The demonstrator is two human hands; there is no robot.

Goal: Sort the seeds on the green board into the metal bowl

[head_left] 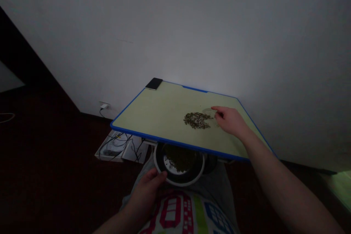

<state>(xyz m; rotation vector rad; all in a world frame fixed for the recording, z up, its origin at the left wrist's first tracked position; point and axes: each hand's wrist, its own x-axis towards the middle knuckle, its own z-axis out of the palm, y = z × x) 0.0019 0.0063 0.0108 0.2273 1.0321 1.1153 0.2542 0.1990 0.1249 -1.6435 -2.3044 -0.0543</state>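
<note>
A loose pile of small dark greenish-brown bits [196, 120], like dried beans or seeds, lies spread on a pale board-topped table [153, 113] with a blue edge. My right hand [229, 119] is just right of the pile, index finger stretched out and the other fingers curled, with nothing visible in it. By its fingertip shows a faint, clear curved outline [208, 110] whose kind I cannot make out. In my lap, partly beneath the table edge, sits a round pale-rimmed bowl [189, 183] holding more of the bits. My left hand [149, 186] grips its near left rim, thumb on top.
A dark phone or tablet [154, 83] lies at the table's far left corner. Behind the table rises a plain wall [175, 36]. On the floor to the left are a white box [115, 146] with black cables and a plugged-in white charger [104, 106].
</note>
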